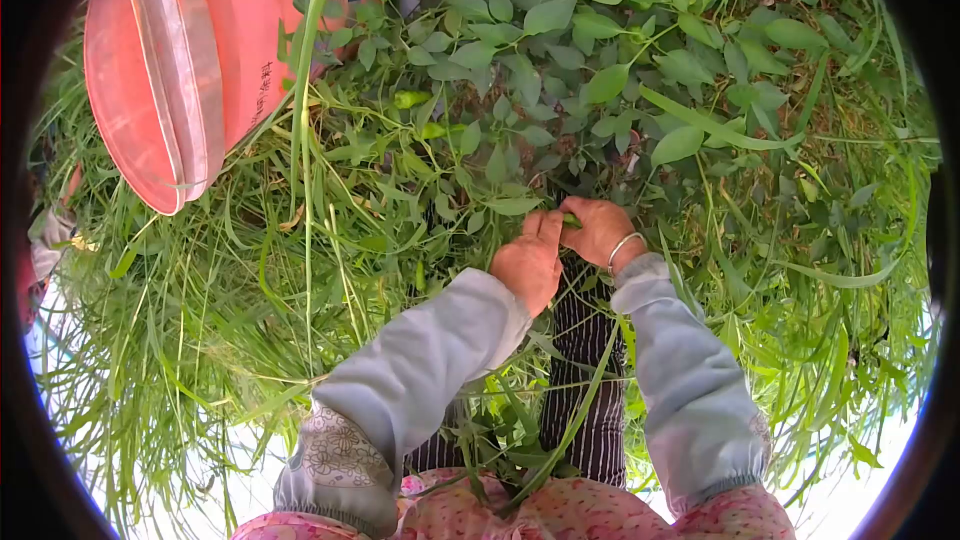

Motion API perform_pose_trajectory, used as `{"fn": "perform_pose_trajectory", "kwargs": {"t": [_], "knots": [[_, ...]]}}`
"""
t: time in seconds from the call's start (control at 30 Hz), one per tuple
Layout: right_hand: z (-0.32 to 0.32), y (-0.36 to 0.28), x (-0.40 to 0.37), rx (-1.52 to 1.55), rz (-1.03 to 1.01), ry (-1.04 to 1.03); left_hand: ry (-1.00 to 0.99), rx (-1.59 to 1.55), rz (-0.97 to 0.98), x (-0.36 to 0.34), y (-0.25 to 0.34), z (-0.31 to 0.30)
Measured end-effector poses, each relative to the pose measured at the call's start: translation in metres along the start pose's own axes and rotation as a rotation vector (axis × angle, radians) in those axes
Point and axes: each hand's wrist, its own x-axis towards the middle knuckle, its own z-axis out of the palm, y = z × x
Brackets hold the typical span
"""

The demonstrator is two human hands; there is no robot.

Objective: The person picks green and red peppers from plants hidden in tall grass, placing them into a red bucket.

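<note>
Both hands meet among the leaves of a pepper plant (520, 75). My right hand (598, 232), with a bracelet (622, 250) at the wrist, is closed with thumb and finger around a small green pepper (571, 221), mostly hidden by the fingers. Close beside it, my left hand (530, 262) has its fingers pinched together near the same spot; what lies in them, if anything, is hidden. Other green peppers hang to the left: one pale pepper (410, 98) higher up, and another pepper (420, 275) lower down.
A pink bucket (240, 50) with a pale rim and dark writing stands at the upper left. Tall grass (200, 280) surrounds the plants, and long blades (306, 130) cross the view. Striped trouser legs (583, 390) show below the hands.
</note>
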Motion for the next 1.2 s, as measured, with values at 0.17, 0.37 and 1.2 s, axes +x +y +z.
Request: {"fn": "perform_pose_trajectory", "kwargs": {"t": [0.17,0.37,1.2], "knots": [[-0.001,-0.005,-0.015,0.154,-0.011,0.029,-0.035,-0.093,0.023,0.002,-0.009,-0.002],[-0.003,-0.008,-0.041,0.674,-0.067,0.262,0.068,-0.166,-0.066,0.002,0.003,-0.008],[-0.010,-0.069,-0.059,1.481,0.037,0.069,0.272,-1.140,-0.192,0.070,-0.075,-0.128]]}}
